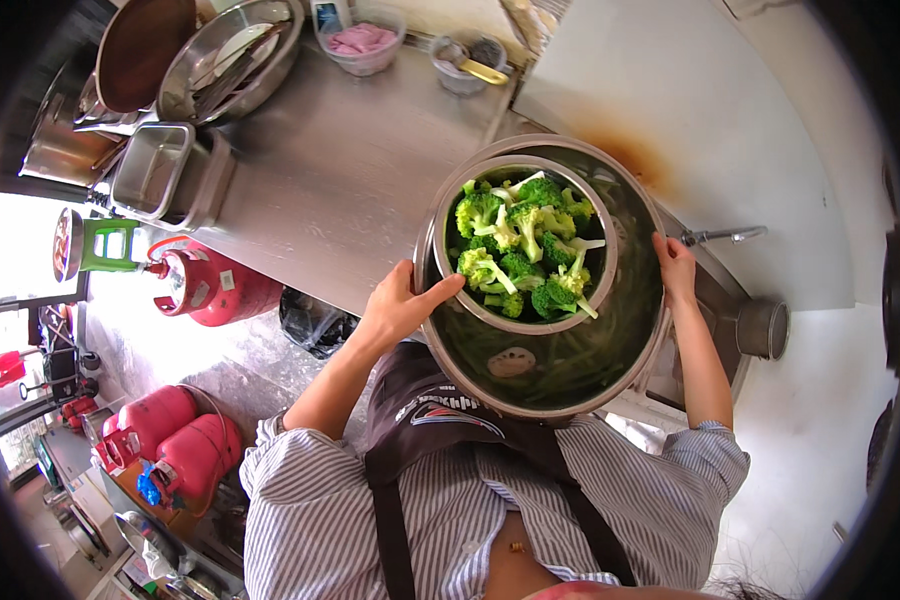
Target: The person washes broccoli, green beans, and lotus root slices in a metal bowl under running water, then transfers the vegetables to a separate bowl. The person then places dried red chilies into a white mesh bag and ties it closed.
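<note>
In front of my body I hold a large round metal basin (649, 360) by its rim. A smaller steel bowl (521, 324) of broccoli florets (529, 232) rests inside it, off towards the left side. Around that bowl the basin holds greenish liquid with long green vegetable strips (570, 367) and a pale lotus root slice (511, 361). My left hand (405, 304) grips the left rim, its thumb reaching to the edge of the smaller bowl. My right hand (676, 271) clasps the basin's right rim.
A steel worktop (307, 172) extends left, bearing rectangular metal pans (154, 172), a wide metal bowl (229, 60) and plastic tubs (364, 37). At right are a faucet (724, 235) and a metal pot (763, 328). Red gas cylinders (217, 285) stand on the floor at left.
</note>
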Available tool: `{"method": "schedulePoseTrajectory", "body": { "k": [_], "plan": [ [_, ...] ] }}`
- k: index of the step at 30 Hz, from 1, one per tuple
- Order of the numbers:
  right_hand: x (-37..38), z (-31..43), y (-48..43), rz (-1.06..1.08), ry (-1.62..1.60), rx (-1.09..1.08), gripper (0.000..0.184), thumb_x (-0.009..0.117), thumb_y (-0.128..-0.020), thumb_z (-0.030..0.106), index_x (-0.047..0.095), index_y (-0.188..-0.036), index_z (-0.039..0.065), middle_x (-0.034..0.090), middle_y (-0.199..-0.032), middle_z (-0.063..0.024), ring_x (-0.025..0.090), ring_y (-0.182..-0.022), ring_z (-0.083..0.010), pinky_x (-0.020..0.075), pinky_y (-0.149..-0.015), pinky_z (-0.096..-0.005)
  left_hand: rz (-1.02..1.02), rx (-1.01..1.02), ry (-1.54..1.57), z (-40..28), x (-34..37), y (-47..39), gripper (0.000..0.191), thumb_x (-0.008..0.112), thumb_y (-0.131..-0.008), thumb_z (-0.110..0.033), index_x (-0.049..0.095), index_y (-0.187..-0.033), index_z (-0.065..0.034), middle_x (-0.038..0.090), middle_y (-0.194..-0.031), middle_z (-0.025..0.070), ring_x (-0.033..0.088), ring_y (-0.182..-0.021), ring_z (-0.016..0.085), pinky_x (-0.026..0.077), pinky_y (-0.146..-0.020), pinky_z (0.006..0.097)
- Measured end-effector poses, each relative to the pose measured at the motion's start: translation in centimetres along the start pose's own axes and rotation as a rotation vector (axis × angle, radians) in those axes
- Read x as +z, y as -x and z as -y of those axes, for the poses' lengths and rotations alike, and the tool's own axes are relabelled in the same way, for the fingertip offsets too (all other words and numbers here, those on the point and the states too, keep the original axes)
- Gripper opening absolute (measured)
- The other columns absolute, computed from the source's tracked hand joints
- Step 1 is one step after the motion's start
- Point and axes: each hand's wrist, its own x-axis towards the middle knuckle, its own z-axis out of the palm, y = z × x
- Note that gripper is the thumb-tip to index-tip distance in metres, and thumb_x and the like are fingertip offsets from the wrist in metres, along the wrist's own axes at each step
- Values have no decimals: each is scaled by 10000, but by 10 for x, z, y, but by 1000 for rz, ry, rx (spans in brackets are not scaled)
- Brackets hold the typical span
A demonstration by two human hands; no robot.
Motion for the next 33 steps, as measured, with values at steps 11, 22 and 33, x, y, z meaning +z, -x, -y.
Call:
{"method": "schedulePoseTrajectory", "body": {
  "k": [11,22,33],
  "plan": [
    [-45,265,182,29,-8,-151,398,701,-867,380,638,-821,-11,506,-627,-3,409,-615,-97,364,-574,-280,-114,121,264,-23,-195,230,528,740,-804,-458,570,-846,40,545,-709,29,480,-651,104,405,-566,283],
    [18,366,309,-46,170,-223,556,671,-851,501,472,-672,13,405,-590,-78,371,-588,-178,351,-574,-354,-132,158,418,64,-320,285,469,759,-800,-391,616,-926,38,624,-757,48,554,-655,114,455,-576,282],
    [-29,346,312,-135,278,-239,527,663,-859,465,474,-701,-1,425,-579,-101,348,-572,-215,353,-555,-373,0,233,582,69,-259,261,425,746,-831,-302,596,-1001,57,641,-818,48,580,-713,99,479,-640,257]
  ]
}}
